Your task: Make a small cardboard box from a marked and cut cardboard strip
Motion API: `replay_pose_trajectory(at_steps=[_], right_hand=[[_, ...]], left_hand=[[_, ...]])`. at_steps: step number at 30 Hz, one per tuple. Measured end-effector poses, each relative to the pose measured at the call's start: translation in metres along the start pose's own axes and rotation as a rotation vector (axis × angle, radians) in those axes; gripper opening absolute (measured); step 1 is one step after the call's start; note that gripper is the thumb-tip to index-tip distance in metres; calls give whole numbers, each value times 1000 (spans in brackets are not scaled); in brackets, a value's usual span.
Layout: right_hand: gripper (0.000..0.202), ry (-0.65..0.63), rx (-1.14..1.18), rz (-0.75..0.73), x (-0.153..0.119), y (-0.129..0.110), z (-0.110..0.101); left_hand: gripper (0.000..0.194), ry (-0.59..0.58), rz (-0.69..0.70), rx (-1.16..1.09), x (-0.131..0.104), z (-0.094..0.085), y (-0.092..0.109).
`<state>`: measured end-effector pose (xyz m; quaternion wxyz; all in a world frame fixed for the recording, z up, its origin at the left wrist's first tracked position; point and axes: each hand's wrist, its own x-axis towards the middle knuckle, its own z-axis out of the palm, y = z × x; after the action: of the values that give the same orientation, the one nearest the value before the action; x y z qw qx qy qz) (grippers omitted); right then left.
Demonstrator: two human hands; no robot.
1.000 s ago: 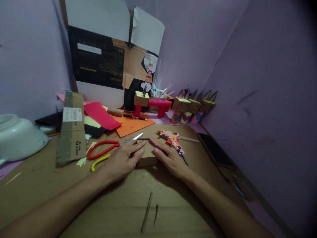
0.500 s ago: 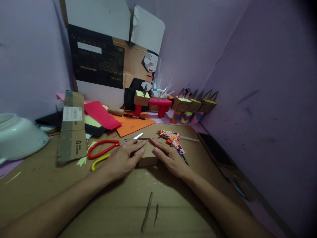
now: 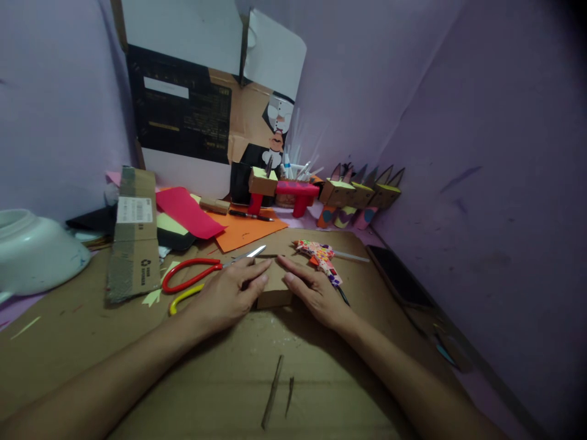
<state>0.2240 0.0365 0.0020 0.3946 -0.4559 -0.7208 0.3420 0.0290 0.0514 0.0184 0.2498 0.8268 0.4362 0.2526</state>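
Note:
Between my hands a small cardboard box [image 3: 274,297] rests on the cardboard sheet [image 3: 220,379]. My left hand [image 3: 233,290] presses its left side and top edge, fingers together. From the right, my right hand [image 3: 316,292] grips the box the same way, thumb on the top face. The fingers cover both sides of the box. Just left of my left hand lie scissors [image 3: 192,269] with one red and one yellow handle, partly hidden by that hand. A flower-patterned glue gun [image 3: 323,260] with a clear glue stick lies beyond my right hand.
At left stand a white bowl [image 3: 41,253] and a folded cardboard piece [image 3: 135,244]. Red paper [image 3: 190,212] and orange paper [image 3: 247,231] lie behind. Several cardboard animal figures [image 3: 339,192] line the back. A dark phone [image 3: 398,278] is at right; cardboard strips [image 3: 273,391] lie in front.

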Motion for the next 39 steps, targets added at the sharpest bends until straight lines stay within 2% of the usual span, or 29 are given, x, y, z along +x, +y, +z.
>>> replay_pose_trajectory(at_steps=[9, 14, 16, 18, 20, 23, 27, 31, 34, 39], right_hand=[[38, -10, 8, -25, 0, 2, -2], [42, -65, 58, -8, -1, 3, -11], [49, -104, 67, -53, -3, 4, -13], [68, -133, 38, -100, -3, 6, -14], [81, -124, -4, -118, -3, 9, -13], [74, -82, 93, -51, -2, 10, -10], [69, -67, 354, 102, -1, 5, -9], [66, -6, 351, 168, -2, -3, -9], [68, 4, 369, 223, -2, -6, -8], [67, 12, 370, 248, -2, -5, -7]], left_hand=[[39, 28, 11, -44, 0, 1, 0], [43, -22, -8, -68, -3, -7, 1], [52, -88, 3, -41, -3, -10, 2], [69, -141, 2, 5, -3, -10, 1], [75, -124, -10, 17, -3, -8, -1], [68, -76, -59, -99, -1, -6, -1], [67, -117, -188, -362, 1, -14, 4], [69, -144, -256, -556, 2, -19, 9], [70, -143, -306, -583, 2, -19, 12], [67, -146, -293, -579, 3, -18, 12]])
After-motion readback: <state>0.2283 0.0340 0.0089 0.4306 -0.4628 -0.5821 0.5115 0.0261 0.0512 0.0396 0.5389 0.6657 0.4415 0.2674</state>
